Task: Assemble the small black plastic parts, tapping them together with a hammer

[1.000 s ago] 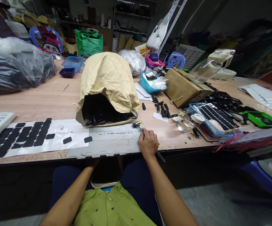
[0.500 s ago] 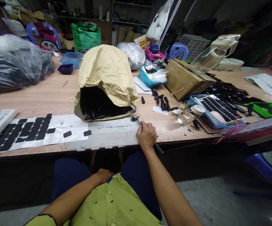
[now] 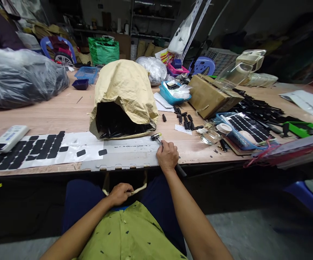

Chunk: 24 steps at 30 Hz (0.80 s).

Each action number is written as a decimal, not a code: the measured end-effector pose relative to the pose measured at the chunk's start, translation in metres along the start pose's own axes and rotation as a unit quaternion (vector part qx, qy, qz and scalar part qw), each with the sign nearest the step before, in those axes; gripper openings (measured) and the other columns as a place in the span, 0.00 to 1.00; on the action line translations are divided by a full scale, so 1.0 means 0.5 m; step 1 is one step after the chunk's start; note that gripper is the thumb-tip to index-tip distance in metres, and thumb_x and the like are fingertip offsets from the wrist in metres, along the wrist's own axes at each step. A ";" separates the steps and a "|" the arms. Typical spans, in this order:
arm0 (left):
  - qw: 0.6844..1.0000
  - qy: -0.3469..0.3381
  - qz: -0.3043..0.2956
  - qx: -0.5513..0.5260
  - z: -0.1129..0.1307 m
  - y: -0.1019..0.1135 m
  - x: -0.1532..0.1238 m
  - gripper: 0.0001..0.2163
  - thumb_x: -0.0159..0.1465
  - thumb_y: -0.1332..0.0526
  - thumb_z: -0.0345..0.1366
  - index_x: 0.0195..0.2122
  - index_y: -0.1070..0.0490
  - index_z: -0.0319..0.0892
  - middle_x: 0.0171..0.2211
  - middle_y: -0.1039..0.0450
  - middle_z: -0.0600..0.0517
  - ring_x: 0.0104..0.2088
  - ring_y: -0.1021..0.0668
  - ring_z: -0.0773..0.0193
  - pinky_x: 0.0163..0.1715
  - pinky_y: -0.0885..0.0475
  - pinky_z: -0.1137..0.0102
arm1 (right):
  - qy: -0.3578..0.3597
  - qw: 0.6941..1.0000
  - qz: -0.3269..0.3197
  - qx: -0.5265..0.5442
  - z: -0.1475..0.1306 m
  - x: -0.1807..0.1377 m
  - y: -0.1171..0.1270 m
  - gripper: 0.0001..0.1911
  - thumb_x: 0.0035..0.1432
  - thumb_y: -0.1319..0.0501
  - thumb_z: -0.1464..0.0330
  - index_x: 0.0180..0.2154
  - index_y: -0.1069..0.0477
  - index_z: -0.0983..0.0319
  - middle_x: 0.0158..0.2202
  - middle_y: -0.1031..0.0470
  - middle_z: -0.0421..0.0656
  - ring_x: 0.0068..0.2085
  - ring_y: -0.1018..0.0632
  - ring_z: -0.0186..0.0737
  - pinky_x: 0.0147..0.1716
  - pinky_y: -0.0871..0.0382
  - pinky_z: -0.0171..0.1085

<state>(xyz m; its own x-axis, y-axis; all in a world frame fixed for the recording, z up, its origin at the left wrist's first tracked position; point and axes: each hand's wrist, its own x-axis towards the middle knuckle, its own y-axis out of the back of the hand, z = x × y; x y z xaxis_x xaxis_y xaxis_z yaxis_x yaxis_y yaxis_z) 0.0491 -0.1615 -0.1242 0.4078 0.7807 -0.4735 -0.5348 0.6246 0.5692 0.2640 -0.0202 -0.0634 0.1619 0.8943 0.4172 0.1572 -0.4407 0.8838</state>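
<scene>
- Head view, only one cam. Clock dirs read on the frame, 12 = far side of table.
- R hand (image 3: 167, 156) at table's near edge, fingers wrapped tight round a small hammer (image 3: 162, 144). Metal head w/ yellow tip sticks out at 11 o'clock from the fist, black handle end pokes out at 5 o'clock past the table edge.
- Hammer head rests on / just over the grey flat strip (image 3: 124, 159) lying along the near edge, notched on its near side.
- L hand (image 3: 120, 193) down in the lap below the table, at 7 o'clock from the R hand, fingers closed pinching a pale cloth-like strip (image 3: 138, 189). What the strip belongs to: can't tell.
- Yellow woven sack (image 3: 125, 92) at 11 o'clock from the R hand, mouth open toward the person, black rod-like parts inside. Sits just behind the grey strip.
- White sheet w/ black pads (image 3: 37, 150) at 9 o'clock, touching the grey strip's left end. Remote-like white device (image 3: 8, 138) on its far left.
- Loose black small parts (image 3: 185, 119) at 1 o'clock from the R hand, near a brown cardboard box (image 3: 210, 95).
- Solar panel (image 3: 247, 126) in a blue tray at 2–3 o'clock, well apart from the hand.
- Big clear bag of dark stuff (image 3: 18, 81) at 10 o'clock, far left.
- Wooden table (image 3: 64, 112) holds all of it. Green shirt (image 3: 129, 234) at bottom centre.
</scene>
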 end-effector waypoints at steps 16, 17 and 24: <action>0.993 -0.007 -0.021 0.116 -0.002 -0.009 -0.021 0.17 0.64 0.46 0.41 0.51 0.26 0.50 0.47 0.23 0.47 0.49 0.23 0.53 0.48 0.30 0.63 | 0.001 1.000 -0.003 -0.011 -0.001 -0.001 0.001 0.16 0.61 0.43 0.69 0.50 0.27 0.59 0.39 0.30 0.46 0.39 0.34 0.42 0.34 0.47 0.37; 0.993 0.012 -0.013 0.114 0.000 -0.004 -0.022 0.18 0.64 0.46 0.42 0.53 0.28 0.50 0.48 0.23 0.47 0.50 0.23 0.53 0.48 0.30 0.63 | 0.002 1.000 -0.004 -0.011 -0.001 -0.002 0.002 0.16 0.61 0.43 0.69 0.50 0.27 0.59 0.39 0.30 0.46 0.39 0.34 0.42 0.34 0.47 0.37; 0.958 0.221 0.071 0.167 0.001 0.044 -0.030 0.16 0.64 0.45 0.38 0.50 0.27 0.41 0.47 0.24 0.40 0.51 0.24 0.49 0.51 0.32 0.59 | 0.010 1.000 0.006 -0.007 0.001 -0.004 0.004 0.16 0.61 0.43 0.69 0.50 0.27 0.59 0.38 0.30 0.45 0.39 0.34 0.42 0.34 0.47 0.38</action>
<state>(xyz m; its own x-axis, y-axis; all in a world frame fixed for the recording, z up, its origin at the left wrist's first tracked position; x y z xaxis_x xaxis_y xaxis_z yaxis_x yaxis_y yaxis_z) 0.0316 -0.1597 -0.1042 -0.0445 0.8198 -0.5709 -0.2640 0.5415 0.7982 0.2646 -0.0229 -0.0629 0.1444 0.8907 0.4312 0.1411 -0.4498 0.8819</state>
